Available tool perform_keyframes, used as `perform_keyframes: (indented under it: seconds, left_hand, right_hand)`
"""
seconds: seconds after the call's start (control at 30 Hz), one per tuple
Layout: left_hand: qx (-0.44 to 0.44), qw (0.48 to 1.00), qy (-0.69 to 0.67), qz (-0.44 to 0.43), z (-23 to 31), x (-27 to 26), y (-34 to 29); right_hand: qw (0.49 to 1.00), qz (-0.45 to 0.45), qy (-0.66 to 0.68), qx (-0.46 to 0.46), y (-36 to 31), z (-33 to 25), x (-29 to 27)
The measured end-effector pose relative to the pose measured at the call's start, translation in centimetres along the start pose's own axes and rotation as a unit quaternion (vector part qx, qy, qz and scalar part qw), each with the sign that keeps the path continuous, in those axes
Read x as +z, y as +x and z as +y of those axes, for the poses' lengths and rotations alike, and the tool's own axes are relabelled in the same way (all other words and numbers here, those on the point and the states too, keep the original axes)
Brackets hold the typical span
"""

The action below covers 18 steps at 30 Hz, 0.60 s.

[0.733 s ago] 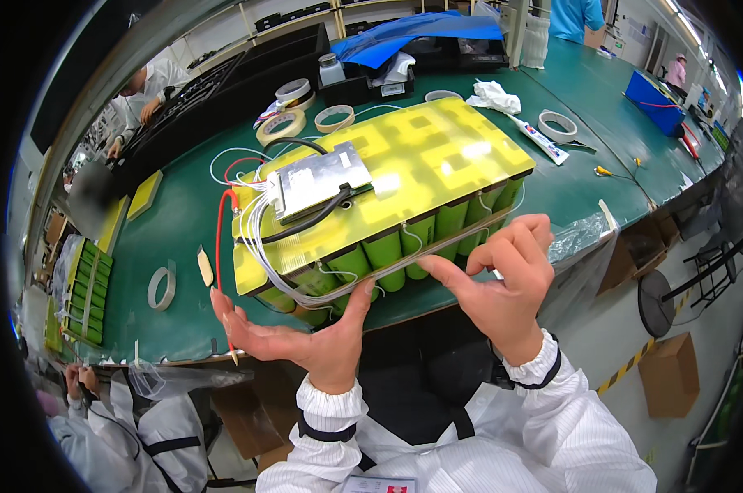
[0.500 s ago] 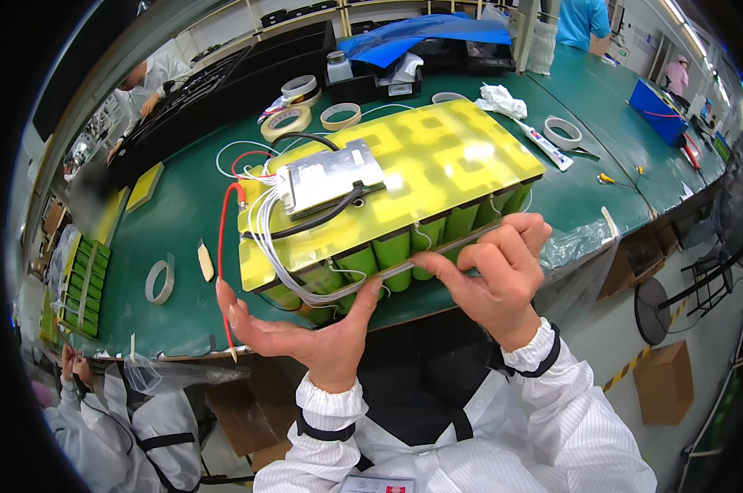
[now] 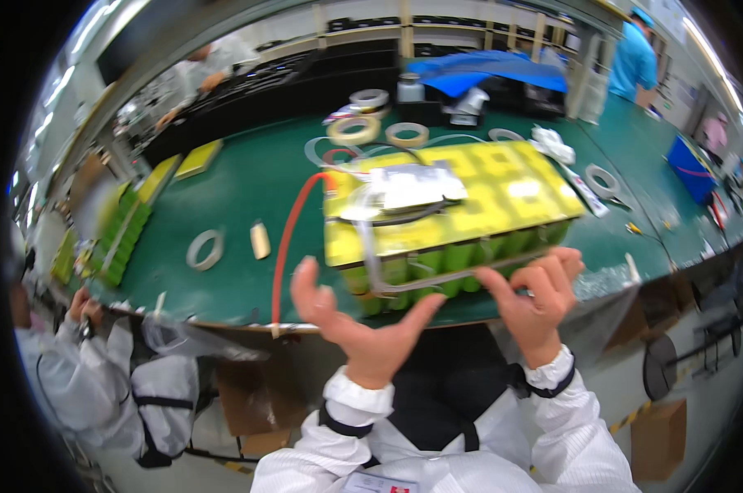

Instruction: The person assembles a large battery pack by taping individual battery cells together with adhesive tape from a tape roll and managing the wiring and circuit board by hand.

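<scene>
Left grip [image 3: 367,341] lower; white wires [image 3: 371,256] just beyond

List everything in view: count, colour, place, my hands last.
Workbench: one, green, centre.
Battery pack: one, yellow and green, on the workbench.
Metal-cased module: one, silver, atop the pack.
Wire bundle: one, white, along the pack's near side.
Thick cable: one, red, left of the pack.
Tape rolls: at least six, white and cream, around the pack.
Tube: one, mostly white, right of the pack.
Plastic sheet: one, blue, workbench's rear.
Cell blocks: at least one, green, workbench's left end.
Cardboard boxes: at least two, brown, low in view.
Co-workers: at least four, white, blue or pink clothing, left and right.
Left hand: one, bare, near the pack.
Right hand: one, bare, at the wire bundle.
</scene>
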<state>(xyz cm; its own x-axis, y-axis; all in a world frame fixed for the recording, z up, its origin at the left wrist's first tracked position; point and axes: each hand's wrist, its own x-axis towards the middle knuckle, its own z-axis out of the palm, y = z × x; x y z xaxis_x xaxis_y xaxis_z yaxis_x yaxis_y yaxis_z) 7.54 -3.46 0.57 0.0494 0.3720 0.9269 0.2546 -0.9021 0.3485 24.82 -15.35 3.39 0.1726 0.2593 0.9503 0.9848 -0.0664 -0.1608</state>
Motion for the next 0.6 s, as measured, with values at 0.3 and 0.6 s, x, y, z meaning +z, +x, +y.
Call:
perform_keyframes:
  seconds: [0.3,0.6]
  left_hand:
    - [0.011,0.998,0.066,-0.007,-0.7,-9.4,-3.9]
    - [-0.025,0.911,0.345,-0.226,-16.2,-17.3,8.2]
  right_hand:
    - [0.999,-0.028,-0.020,0.004,-1.0,0.9,-0.8]
    - [0.966,-0.128,0.224,-0.001,-0.2,-5.2,-2.4]
